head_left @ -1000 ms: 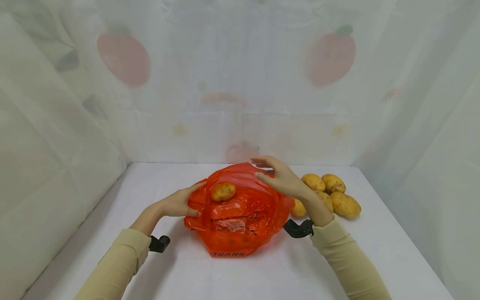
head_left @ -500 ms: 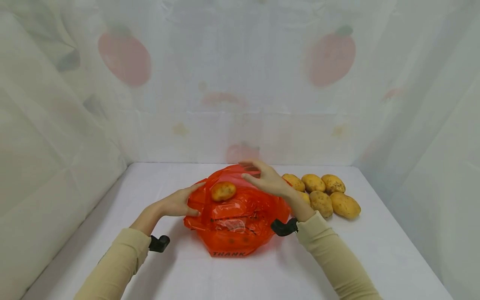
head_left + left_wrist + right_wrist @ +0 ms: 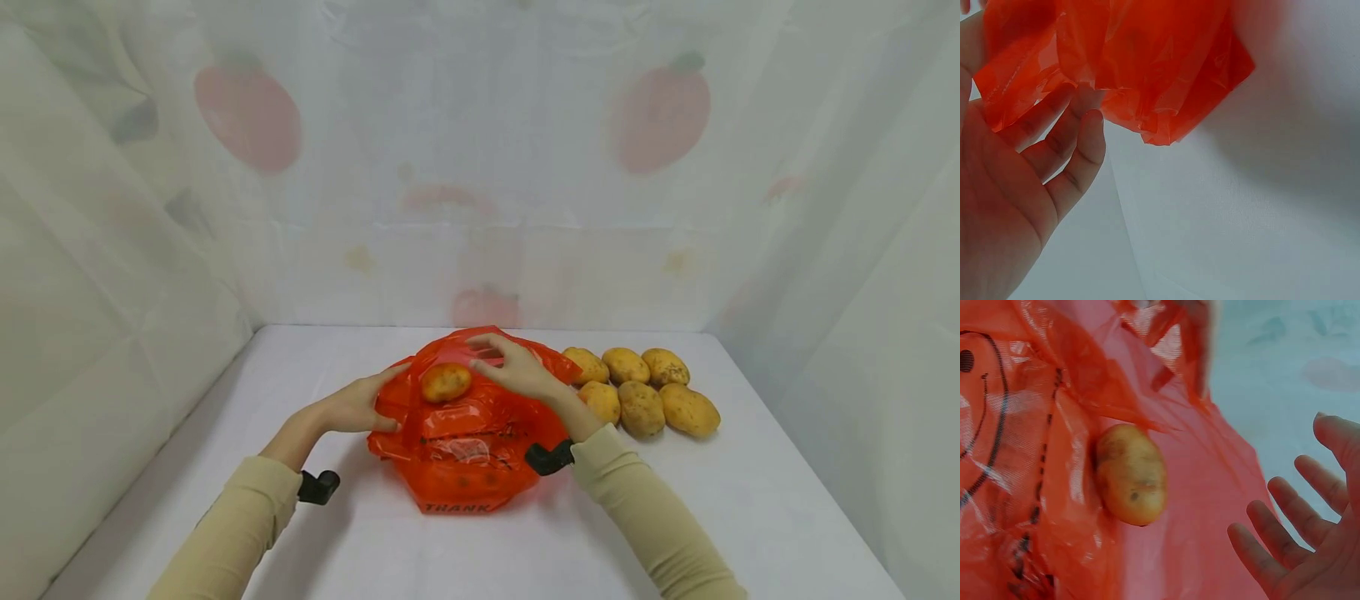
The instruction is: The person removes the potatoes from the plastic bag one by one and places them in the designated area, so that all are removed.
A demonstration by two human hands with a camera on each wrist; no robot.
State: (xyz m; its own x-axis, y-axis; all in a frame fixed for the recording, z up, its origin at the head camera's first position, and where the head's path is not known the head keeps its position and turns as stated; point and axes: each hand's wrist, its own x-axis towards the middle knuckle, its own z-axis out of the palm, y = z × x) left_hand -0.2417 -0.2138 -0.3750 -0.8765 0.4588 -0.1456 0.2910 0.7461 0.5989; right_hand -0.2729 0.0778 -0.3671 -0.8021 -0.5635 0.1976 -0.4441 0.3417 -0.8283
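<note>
A red plastic bag [image 3: 480, 458] with black print lies on the table, its mouth facing me. One yellow potato [image 3: 447, 382] rests in that mouth; in the right wrist view the potato [image 3: 1131, 475] lies on the red film. My left hand [image 3: 352, 406] holds the bag's left side. In the left wrist view, the bag's plastic [image 3: 1147, 69] partly covers the fingers of my left hand [image 3: 1016, 187]. To the right of the potato, my right hand [image 3: 517, 369] hovers over the bag with spread, slightly bent fingers, holding nothing. A gap separates it from the potato.
Several potatoes [image 3: 642, 409] sit in two rows on the white table [image 3: 750, 500], right of the bag. White curtains [image 3: 480, 167] with printed fruit enclose the back and sides. A black wrist mount [image 3: 549, 457] juts from the right cuff, another [image 3: 318, 487] from the left.
My right hand has moved left and slightly down over the bag toward the potato in its mouth, uncovering the potatoes on the right. The left hand and that potato have stayed in place.
</note>
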